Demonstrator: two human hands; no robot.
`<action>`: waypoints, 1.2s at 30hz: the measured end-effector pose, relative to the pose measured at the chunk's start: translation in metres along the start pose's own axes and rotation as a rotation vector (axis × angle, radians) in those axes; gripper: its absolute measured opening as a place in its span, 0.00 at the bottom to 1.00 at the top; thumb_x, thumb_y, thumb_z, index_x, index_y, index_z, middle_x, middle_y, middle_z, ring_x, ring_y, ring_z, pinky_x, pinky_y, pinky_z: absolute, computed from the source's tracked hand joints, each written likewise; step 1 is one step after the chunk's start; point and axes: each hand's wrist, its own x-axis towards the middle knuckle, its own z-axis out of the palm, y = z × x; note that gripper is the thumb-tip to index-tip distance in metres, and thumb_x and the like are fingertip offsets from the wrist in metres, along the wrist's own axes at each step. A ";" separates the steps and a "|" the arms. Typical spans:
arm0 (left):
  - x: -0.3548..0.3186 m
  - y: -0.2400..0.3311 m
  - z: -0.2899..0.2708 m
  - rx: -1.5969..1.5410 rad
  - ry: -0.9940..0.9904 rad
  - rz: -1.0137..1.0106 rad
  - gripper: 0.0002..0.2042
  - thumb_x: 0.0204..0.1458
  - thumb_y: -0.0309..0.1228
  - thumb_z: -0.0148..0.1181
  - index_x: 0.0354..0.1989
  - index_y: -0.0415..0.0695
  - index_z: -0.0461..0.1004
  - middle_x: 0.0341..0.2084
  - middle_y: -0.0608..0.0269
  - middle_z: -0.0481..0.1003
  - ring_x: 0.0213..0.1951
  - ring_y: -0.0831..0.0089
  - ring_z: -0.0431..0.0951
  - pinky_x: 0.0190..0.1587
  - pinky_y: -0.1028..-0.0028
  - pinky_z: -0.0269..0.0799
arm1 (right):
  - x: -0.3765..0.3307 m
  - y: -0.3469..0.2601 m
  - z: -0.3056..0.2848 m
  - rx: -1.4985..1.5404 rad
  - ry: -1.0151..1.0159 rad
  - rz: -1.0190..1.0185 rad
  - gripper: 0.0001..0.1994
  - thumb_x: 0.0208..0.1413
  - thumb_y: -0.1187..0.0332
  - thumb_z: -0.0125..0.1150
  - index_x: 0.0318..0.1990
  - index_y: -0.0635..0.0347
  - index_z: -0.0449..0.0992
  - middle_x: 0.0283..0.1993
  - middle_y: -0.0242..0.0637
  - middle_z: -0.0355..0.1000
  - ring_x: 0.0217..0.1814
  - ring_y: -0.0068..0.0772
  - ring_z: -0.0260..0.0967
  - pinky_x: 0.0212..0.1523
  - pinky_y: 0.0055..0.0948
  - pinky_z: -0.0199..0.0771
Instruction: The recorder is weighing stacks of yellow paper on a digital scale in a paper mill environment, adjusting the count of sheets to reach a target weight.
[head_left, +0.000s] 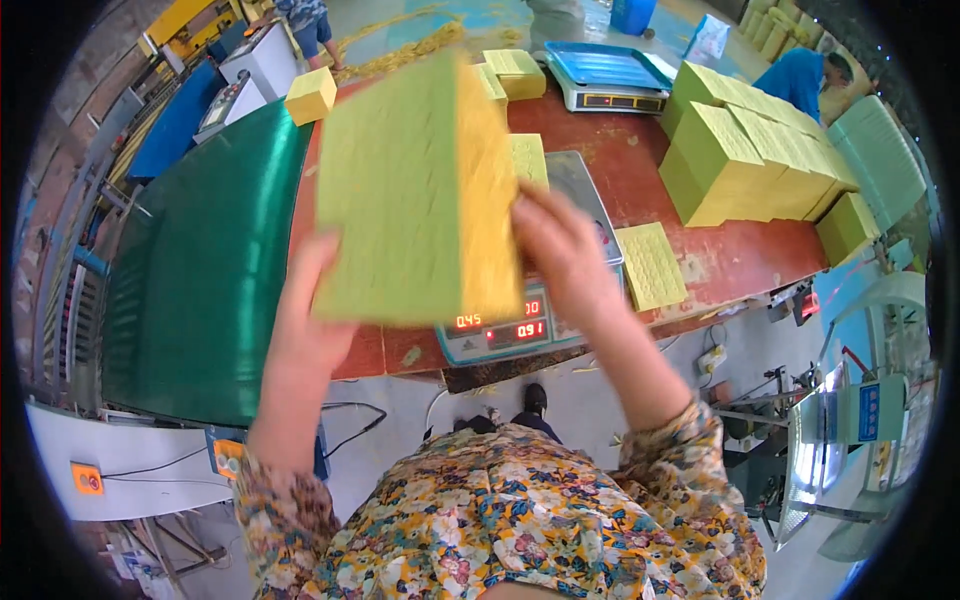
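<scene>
A thick block of yellow paper sheets (pixel 390 200) is held up in front of me, tilted and blurred by motion. My left hand (pixel 312 310) grips its lower left corner, thumb along the front face. On the opposite side, the fingers of my right hand (pixel 565 250) press against the orange-yellow cut edge. Behind and below the block stands a digital scale (pixel 505 345) with a lit red display; the block hides much of it. A small stack of yellow paper (pixel 528 158) shows beside the scale's metal plate. A thin yellow pad (pixel 652 266) lies right of my right hand.
Several tall yellow paper blocks (pixel 725 165) stand in rows on the red table (pixel 605 135). At the back is a second scale with a blue tray (pixel 605 66). A green sheet-covered surface (pixel 215 265) adjoins on the left. Other people are beyond the table.
</scene>
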 end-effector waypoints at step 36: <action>0.117 -0.022 0.077 -0.273 -0.022 -0.453 0.28 0.55 0.53 0.57 0.55 0.44 0.71 0.48 0.60 0.75 0.47 0.71 0.75 0.48 0.65 0.69 | 0.089 0.071 -0.083 -0.004 0.130 0.050 0.19 0.61 0.64 0.54 0.53 0.69 0.74 0.43 0.37 0.76 0.37 0.23 0.72 0.37 0.24 0.71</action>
